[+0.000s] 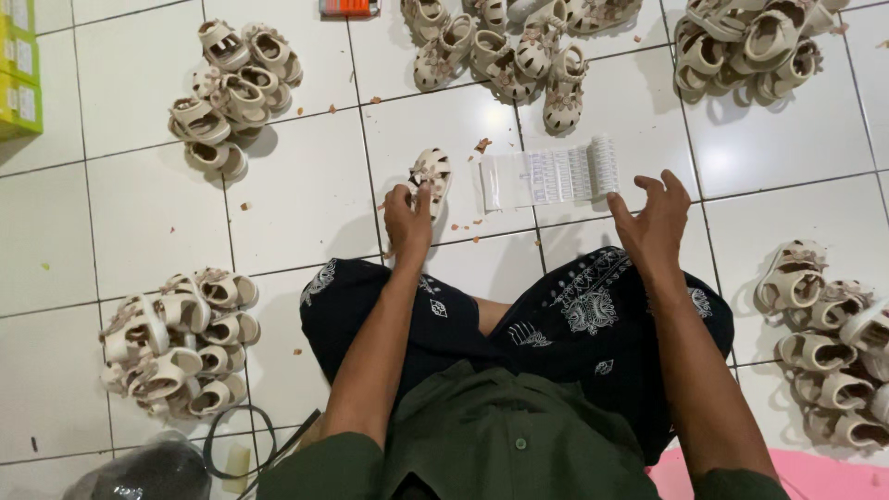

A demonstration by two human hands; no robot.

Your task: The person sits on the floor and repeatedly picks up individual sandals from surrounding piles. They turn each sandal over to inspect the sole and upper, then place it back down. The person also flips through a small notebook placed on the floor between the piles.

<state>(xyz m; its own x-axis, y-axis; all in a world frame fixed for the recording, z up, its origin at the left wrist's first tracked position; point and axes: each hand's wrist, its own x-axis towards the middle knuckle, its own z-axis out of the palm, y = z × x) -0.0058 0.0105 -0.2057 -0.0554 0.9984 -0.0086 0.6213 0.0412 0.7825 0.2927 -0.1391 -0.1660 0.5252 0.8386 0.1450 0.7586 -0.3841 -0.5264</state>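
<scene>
Two hands work over the white tiled floor (306,199) in front of a seated person's crossed legs. The left hand (407,222) has its fingers closed lightly on the heel end of a single small cream sandal (431,172), which lies flat on a tile, apart from the heaps. The right hand (653,220) hovers with fingers spread wide and slightly curled, holding nothing, just below the right end of a white strip of printed labels (548,176) that lies unrolled beside the sandal.

By the look of it, the step in hand is pairing this one sandal with a label: the shoe is steadied, the strip not yet gripped. A next move would call for a fine pinch at the strip's edge while the sandal is kept from sliding.

Room is fair but bounded. Heaps of like sandals ring the spot: a pile at upper left (231,93), a pile at lower left (176,343), a pile at top centre (519,46), a pile at upper right (745,46) and a pile at the right edge (829,343). Bare tile lies between them, dotted with small brown scraps.
</scene>
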